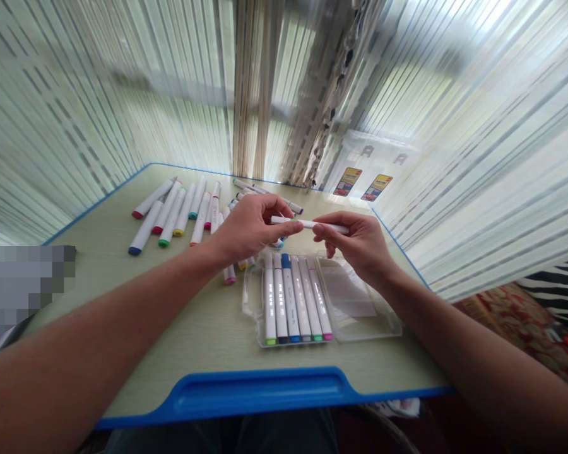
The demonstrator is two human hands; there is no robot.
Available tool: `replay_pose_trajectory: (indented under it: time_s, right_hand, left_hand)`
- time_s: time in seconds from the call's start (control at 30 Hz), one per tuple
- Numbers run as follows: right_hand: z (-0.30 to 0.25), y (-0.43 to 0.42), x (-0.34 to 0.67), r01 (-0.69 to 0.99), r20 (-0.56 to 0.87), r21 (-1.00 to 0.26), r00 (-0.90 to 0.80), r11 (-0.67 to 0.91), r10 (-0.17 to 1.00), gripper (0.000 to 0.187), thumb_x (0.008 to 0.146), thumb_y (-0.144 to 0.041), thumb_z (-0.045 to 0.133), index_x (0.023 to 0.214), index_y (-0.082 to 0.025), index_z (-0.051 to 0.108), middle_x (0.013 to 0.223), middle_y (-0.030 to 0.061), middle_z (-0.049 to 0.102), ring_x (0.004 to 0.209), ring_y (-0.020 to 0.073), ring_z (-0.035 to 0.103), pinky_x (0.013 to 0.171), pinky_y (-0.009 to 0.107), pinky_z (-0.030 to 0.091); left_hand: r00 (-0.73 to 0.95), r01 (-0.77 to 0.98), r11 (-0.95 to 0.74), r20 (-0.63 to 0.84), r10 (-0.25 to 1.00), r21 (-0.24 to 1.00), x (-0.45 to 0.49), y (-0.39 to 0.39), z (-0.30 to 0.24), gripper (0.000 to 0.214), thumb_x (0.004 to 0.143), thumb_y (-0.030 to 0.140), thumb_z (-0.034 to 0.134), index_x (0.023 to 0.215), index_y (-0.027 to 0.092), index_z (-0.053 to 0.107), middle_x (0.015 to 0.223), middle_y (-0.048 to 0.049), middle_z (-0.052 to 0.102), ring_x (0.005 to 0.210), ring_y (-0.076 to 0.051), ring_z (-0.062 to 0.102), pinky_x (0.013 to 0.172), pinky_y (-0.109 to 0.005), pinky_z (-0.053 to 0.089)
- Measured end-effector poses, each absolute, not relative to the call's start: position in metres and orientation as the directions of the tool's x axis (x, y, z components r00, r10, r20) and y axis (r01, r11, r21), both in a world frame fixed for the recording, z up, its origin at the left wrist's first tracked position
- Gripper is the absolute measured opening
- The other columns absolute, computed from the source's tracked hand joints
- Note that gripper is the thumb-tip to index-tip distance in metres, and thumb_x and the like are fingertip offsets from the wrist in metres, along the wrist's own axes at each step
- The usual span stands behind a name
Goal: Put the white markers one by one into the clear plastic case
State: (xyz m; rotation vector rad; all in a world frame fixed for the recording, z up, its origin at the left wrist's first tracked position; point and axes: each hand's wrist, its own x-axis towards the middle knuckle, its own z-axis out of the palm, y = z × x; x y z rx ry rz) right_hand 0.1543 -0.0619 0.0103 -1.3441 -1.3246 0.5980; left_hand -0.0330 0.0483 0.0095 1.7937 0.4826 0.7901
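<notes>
A white marker pen (308,224) with a green band lies nearly level between my two hands, above the table. My left hand (253,226) pinches its left part, and my right hand (357,243) grips its right part. Just below them an open clear plastic case (362,325) rests on the table. Several white markers (291,299) lie side by side in its left half, with coloured ends toward me. Loose white markers (173,211) with red, blue, green and yellow ends are spread left of my left hand. That hand hides some of them.
The pale tabletop (203,340) has a blue edge and a blue front trough (260,388). Two clear containers with labels (360,173) stand at the back right. Striped string curtains (180,82) hang behind the table. A blurred-out grey object (19,290) is at the left edge.
</notes>
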Motion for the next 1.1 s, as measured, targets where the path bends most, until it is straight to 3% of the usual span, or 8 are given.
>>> replay_pose_trajectory:
  time_s: [0.43,0.6,0.8,1.1]
  right_hand:
    - [0.0136,-0.0643,0.1517,0.469,0.322,-0.865,0.238,0.182,0.916,0.037,0.068,-0.046,0.088,0.081,-0.013,0.078,0.056,0.0008,0.066,0.045,0.0097,0.057,0.041,0.02,0.047]
    - [0.0127,-0.0644,0.1515,0.463,0.327,-0.867,0.245,0.187,0.913,0.039,0.066,-0.046,0.09,0.081,-0.013,0.077,0.055,-0.0003,0.064,0.044,0.0094,0.058,0.04,0.02,0.046]
    - [0.0101,-0.0627,0.1524,0.379,0.355,-0.892,0.25,0.246,0.901,0.034,0.076,-0.043,0.084,0.089,-0.013,0.077,0.068,0.0025,0.071,0.043,0.0075,0.057,0.039,0.02,0.046]
    - [0.0091,-0.0607,0.1526,0.274,0.351,-0.922,0.286,0.275,0.892,0.026,0.085,-0.034,0.077,0.099,-0.012,0.075,0.076,0.0041,0.075,0.042,0.0065,0.058,0.038,0.021,0.045]
  left_hand:
    - [0.724,-0.009,-0.564,0.394,0.566,0.826,-0.0328,0.0478,0.0052,0.031,0.077,0.04,0.081,0.084,0.011,0.07,0.081,-0.007,0.069,0.069,-0.014,0.062,0.058,-0.024,0.046]
    - [0.737,-0.017,-0.509,0.355,0.575,0.861,-0.0333,0.047,0.0059,0.032,0.078,0.04,0.08,0.088,0.011,0.072,0.08,-0.0075,0.071,0.068,-0.014,0.064,0.058,-0.024,0.049]
    - [0.708,-0.064,-0.345,0.286,0.645,0.936,-0.0321,0.0506,0.0073,0.027,0.083,0.032,0.077,0.098,0.01,0.072,0.073,-0.0046,0.07,0.056,-0.01,0.06,0.053,-0.023,0.051]
    - [0.662,-0.082,-0.311,0.285,0.693,0.947,-0.033,0.055,0.0079,0.02,0.09,0.028,0.071,0.098,0.01,0.072,0.078,-0.0057,0.071,0.054,-0.007,0.057,0.051,-0.02,0.05]
